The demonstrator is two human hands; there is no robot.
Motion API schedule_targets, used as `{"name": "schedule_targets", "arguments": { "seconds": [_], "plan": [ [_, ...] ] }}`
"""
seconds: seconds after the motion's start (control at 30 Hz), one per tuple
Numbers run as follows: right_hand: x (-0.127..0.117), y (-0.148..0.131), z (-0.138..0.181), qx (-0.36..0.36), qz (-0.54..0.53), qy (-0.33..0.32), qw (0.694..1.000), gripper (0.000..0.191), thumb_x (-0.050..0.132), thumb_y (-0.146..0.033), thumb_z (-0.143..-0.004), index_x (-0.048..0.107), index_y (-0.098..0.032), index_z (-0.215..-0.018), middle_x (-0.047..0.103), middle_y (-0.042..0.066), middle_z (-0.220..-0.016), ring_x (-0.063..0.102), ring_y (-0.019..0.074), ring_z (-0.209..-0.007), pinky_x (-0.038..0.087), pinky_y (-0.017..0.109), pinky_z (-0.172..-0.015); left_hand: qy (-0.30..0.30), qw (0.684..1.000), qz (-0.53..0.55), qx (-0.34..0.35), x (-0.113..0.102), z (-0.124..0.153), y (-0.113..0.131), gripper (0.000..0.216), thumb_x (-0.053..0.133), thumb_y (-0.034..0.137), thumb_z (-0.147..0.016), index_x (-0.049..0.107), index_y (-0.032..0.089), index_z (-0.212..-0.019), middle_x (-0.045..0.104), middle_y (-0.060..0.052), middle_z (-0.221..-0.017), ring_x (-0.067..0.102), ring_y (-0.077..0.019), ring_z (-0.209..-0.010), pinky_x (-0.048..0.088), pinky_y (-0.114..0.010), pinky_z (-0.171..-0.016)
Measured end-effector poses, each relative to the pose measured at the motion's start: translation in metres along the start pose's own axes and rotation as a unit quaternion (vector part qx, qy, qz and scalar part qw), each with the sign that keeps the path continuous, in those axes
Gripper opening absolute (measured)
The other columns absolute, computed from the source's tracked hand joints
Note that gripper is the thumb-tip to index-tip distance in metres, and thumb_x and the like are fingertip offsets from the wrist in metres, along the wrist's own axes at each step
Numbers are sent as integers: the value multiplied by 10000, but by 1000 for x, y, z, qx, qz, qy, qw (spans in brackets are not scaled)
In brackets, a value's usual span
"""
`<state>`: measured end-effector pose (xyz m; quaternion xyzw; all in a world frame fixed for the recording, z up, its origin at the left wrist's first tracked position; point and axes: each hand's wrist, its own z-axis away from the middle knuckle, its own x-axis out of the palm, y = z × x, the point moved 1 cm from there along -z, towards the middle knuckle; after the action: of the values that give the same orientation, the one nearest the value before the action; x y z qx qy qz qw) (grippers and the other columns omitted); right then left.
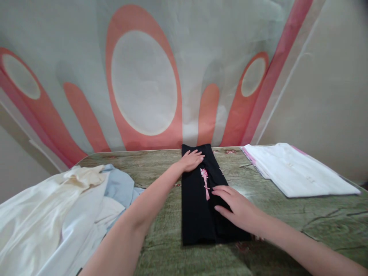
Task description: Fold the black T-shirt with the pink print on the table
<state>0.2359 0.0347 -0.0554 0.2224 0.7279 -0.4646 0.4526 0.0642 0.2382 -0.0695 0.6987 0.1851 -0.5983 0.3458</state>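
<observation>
A black garment point(197, 214) with a pink print in its middle lies folded into a long strip on the table. Across its far part rests my left hand point(192, 160), palm down with the fingers stretched out. Over the right side of its nearer half is my right hand point(234, 207), fingers apart and slightly bent, holding nothing. Whether the right fingertips press on the cloth or hover just above it, I cannot tell. Part of the print's surroundings is folded under, so the garment's exact kind is hidden.
A loose heap of cream, white and light blue clothes point(66, 214) lies at the left. Folded white garments point(299, 168) with some pink at the edges are stacked at the right. The wood-patterned tabletop point(161, 230) ends at a printed backdrop point(189, 76) behind.
</observation>
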Motion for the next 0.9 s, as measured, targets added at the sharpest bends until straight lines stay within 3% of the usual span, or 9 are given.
{"name": "schedule_targets", "arguments": {
  "seconds": [0.1,0.17,0.33,0.47,0.67,0.9],
  "plan": [
    [-6,-18,14,6,-31,-12,999,176,515,-283,-789,572,-243,-950,563,64,-999,542,210,-897,456,367,-787,18,999,-19,30,9,14,17,478,194,424,-926,337,234,-1341,300,-35,-1425,190,-186,-1328,125,-416,-1065],
    [-6,-29,23,2,-45,-33,998,140,539,-224,-754,555,-213,-892,548,42,-935,535,179,-815,456,327,-717,22,999,-19,35,15,24,21,469,221,390,-926,305,217,-1354,287,-43,-1430,210,-181,-1322,165,-394,-1060],
    [3,-41,36,-39,-26,-38,998,280,567,-120,-668,556,-191,-939,535,38,-937,505,174,-855,429,305,-742,58,997,-22,42,21,35,15,501,321,268,-895,233,190,-1381,312,-59,-1416,244,-167,-1309,206,-336,-1056],
    [7,-39,38,-68,23,-37,997,245,503,-85,-731,586,-198,-932,544,36,-889,500,166,-817,421,294,-717,57,996,-43,61,21,35,14,461,287,292,-919,235,295,-1377,295,-24,-1426,250,-187,-1307,236,-384,-1035],
    [9,-37,37,-109,88,-28,990,237,418,-98,-823,613,-177,-932,565,60,-838,509,181,-778,415,313,-676,52,995,-65,57,21,37,16,422,268,315,-930,304,290,-1350,295,-36,-1425,244,-192,-1308,230,-395,-1035],
    [-14,-32,33,-96,-55,-45,993,211,453,-99,-808,634,-177,-884,598,38,-807,542,126,-733,418,245,-668,44,995,-77,48,21,37,18,425,270,316,-928,301,285,-1351,293,-35,-1426,243,-189,-1309,224,-396,-1037]
  ]
}}
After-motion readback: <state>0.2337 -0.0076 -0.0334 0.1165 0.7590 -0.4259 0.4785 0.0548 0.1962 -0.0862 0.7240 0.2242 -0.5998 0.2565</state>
